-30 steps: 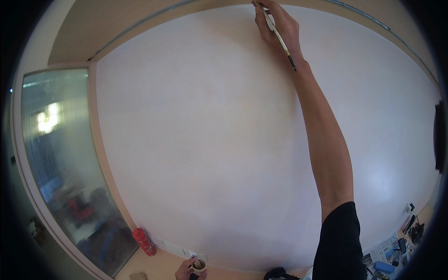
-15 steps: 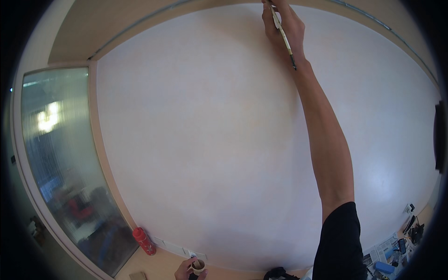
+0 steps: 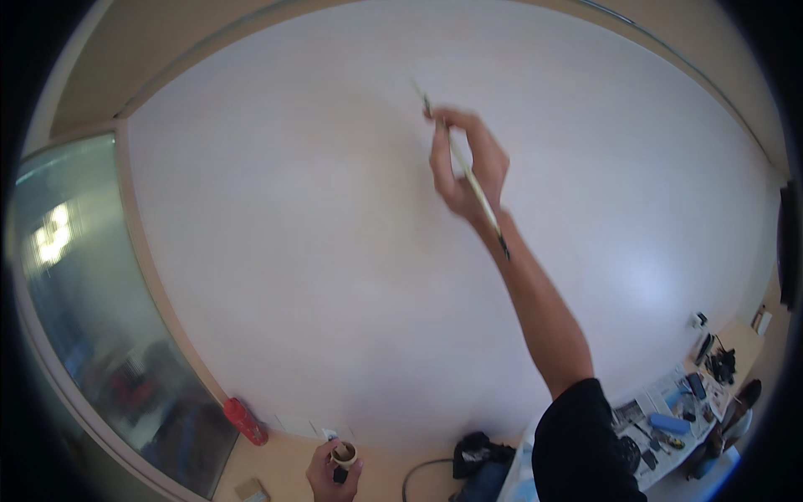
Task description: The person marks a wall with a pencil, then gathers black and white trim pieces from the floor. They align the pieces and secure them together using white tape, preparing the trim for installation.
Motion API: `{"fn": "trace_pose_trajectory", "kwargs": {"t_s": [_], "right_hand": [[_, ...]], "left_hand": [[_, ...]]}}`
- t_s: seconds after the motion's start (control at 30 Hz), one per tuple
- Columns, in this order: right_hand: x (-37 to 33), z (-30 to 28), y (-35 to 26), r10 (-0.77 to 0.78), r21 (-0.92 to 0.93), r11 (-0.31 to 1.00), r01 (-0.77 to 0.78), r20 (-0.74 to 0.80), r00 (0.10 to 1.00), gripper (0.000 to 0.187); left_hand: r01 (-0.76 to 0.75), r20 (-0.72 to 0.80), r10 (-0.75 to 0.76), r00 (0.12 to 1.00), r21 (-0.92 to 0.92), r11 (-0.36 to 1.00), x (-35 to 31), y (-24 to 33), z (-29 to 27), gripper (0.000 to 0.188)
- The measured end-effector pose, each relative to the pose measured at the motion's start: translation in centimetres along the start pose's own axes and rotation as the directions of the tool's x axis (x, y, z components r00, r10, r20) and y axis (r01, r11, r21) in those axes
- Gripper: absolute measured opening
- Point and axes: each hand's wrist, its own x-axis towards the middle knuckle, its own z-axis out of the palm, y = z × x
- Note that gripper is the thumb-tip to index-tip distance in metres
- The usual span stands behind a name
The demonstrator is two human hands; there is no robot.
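Observation:
My right hand (image 3: 478,163) is raised in front of a broad pale wall (image 3: 276,251). Its fingers pinch a slim paintbrush (image 3: 475,180) near the tip end; the pale handle with a dark end slants back over my wrist. The brush's tip, blurred, points up and left at the wall, and I cannot tell whether it touches. Low in the view my left hand (image 3: 322,478) is closed around a small cup (image 3: 345,463) with something brownish inside. A stick-like piece shows in the cup's mouth.
A red bottle (image 3: 245,421) stands on the ledge at lower left, beside a ribbed glass panel (image 3: 92,335). A black bag (image 3: 475,456) lies at bottom centre. At lower right, a paper-covered table holds a blue case (image 3: 669,424) and tools; another person (image 3: 740,410) is beside it.
My right hand has come down and left from the wall's top edge with the brush. The view has shifted, bringing more of the right-hand table and a person into sight. My left hand keeps the cup.

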Motion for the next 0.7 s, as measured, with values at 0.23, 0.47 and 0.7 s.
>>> {"fn": "trace_pose_trajectory", "kwargs": {"t_s": [0.23, 0.47, 0.7], "right_hand": [[-13.5, -15.8, -19.0, 0.523, 0.015, 0.843, -0.537, 0.201, 0.828, 0.025], [-21.4, -24.7, -32.7, 0.728, -0.229, 0.669, -0.707, 0.397, 0.559, 0.032], [-24.1, -27.9, -40.1, 0.749, -0.270, 0.595, -0.757, 0.529, 0.399, 0.031]], "left_hand": [[-0.132, 0.026, 0.136, 0.990, -0.111, 0.985, -3.6, -0.8, 2.0, 0.065], [0.053, 0.026, -0.050, 0.998, -0.101, 0.993, -6.5, -3.9, 2.6, 0.090], [0.129, 0.037, -0.140, 0.989, 0.213, 0.968, -9.7, -12.4, 1.6, 0.080]]}}
